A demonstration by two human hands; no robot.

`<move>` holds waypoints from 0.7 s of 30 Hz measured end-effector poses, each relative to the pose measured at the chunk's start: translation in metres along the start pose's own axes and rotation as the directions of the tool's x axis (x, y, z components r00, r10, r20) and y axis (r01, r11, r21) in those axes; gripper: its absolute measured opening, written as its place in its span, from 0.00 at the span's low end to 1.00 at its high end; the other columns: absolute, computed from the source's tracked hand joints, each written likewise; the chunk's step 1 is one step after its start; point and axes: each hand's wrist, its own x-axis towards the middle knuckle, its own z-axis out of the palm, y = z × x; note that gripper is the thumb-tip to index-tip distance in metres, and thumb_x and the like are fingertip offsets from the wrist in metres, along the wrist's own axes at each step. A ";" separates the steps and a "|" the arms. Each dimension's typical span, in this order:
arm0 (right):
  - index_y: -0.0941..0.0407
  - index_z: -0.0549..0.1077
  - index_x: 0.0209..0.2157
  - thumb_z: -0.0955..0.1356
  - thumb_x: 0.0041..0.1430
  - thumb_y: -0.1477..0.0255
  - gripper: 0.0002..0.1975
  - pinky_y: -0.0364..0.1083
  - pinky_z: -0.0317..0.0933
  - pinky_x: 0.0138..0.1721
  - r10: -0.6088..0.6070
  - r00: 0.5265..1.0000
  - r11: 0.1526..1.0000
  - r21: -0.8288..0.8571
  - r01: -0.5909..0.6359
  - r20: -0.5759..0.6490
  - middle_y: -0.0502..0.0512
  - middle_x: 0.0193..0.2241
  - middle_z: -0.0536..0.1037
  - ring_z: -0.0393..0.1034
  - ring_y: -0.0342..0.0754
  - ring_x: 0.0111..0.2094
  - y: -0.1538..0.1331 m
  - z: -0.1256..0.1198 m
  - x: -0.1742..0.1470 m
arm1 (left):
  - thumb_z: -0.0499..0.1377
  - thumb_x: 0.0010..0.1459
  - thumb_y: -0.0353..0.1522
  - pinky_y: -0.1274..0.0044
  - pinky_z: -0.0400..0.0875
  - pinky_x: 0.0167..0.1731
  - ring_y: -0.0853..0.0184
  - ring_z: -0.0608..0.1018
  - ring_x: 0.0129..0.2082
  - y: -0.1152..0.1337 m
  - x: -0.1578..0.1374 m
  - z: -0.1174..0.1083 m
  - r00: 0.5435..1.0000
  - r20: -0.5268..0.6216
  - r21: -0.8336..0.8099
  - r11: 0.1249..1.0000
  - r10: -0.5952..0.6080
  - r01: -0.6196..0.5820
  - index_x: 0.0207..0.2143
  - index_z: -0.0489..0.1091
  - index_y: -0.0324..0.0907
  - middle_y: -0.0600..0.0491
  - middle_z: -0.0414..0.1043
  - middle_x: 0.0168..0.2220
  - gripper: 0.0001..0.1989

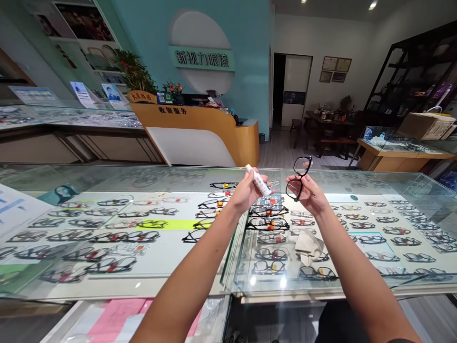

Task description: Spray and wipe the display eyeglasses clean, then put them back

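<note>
My left hand (246,191) is closed around a small white spray bottle (260,181), which tilts with its narrow white top pointing up and left. In my right hand (311,194) is a pair of black-framed eyeglasses (294,186), gripped near the bridge and turned so one lens sits above the other. The bottle and the eyeglasses are apart, both held above a glass display case (246,281). A crumpled beige cloth (309,247) lies on the glass below my right hand.
Rows of eyeglasses (267,224) show through the case top. An open drawer with pink papers (117,314) is at the lower left. Beyond stand a wooden counter (200,119), a second display case with a cardboard box (426,125), and a dark table (328,119).
</note>
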 end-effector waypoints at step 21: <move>0.52 0.75 0.34 0.81 0.51 0.54 0.21 0.47 0.64 0.50 0.121 0.991 0.962 -0.253 -0.104 0.053 0.51 0.37 0.85 0.76 0.47 0.43 0.013 0.017 -0.006 | 0.60 0.57 0.61 0.78 0.69 0.25 0.69 0.70 0.28 0.003 0.000 0.004 0.996 -0.071 0.325 0.945 0.062 -0.035 0.30 0.67 0.43 0.53 0.66 0.29 0.30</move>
